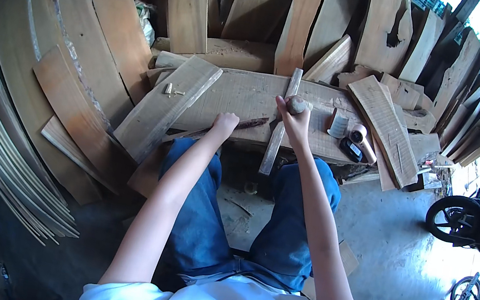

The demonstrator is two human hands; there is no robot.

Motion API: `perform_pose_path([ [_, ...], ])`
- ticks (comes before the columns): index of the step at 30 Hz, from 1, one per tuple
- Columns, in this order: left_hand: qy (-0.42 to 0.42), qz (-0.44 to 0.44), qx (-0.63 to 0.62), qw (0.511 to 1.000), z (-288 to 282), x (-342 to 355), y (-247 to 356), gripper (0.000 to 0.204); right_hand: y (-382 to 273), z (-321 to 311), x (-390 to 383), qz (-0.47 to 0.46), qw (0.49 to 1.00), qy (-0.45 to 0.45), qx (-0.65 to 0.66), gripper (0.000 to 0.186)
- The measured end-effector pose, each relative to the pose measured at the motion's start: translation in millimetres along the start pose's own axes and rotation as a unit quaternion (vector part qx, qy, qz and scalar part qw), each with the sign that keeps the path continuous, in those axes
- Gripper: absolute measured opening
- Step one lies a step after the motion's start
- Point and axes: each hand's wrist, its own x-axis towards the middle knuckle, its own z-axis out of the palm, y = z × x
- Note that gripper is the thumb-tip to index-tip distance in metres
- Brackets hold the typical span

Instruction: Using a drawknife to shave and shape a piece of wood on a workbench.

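My left hand is closed on a dark, rough strip of wood lying diagonally over the wide bench plank. My right hand is closed on a round, brownish wooden-looking object, above a narrow pale batten that lies crosswise on the bench. Just right of it sit a grey flat piece, a beige cylindrical device and a black gadget. A small pale wooden piece rests on a slanted board at the left.
Many planks lean behind the bench and on the left, beside bent thin strips. Another loose board slants across the bench's right end. Two-wheeled vehicles stand on the concrete floor at right. My knees touch the bench's front edge.
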Motion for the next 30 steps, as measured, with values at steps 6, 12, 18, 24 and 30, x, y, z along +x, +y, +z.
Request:
perform_pose_path([
  [6, -0.042, -0.036, -0.042, 0.998, 4, 5, -4, 0.015, 0, 14, 6, 0.055, 0.997, -0.046, -0.037, 0.03],
  [12, -0.031, 0.014, -0.166, 0.986, -16, -4, 5, 0.024, -3, 24, 38, 0.065, 0.994, -0.063, -0.053, 0.035],
  [18, 0.071, 0.054, -0.188, 0.978, -7, 3, 6, 0.013, -8, 38, 43, 0.048, 0.997, -0.048, -0.019, 0.041],
  [24, 0.115, -0.002, -0.155, 0.981, 12, -10, -3, 0.012, -43, 66, 39, -0.078, 0.996, 0.03, 0.012, 0.024],
  [30, 0.108, 0.041, -0.177, 0.977, -30, 26, 52, 0.012, -16, 6, 46, -0.109, 0.983, 0.082, -0.122, 0.019],
])
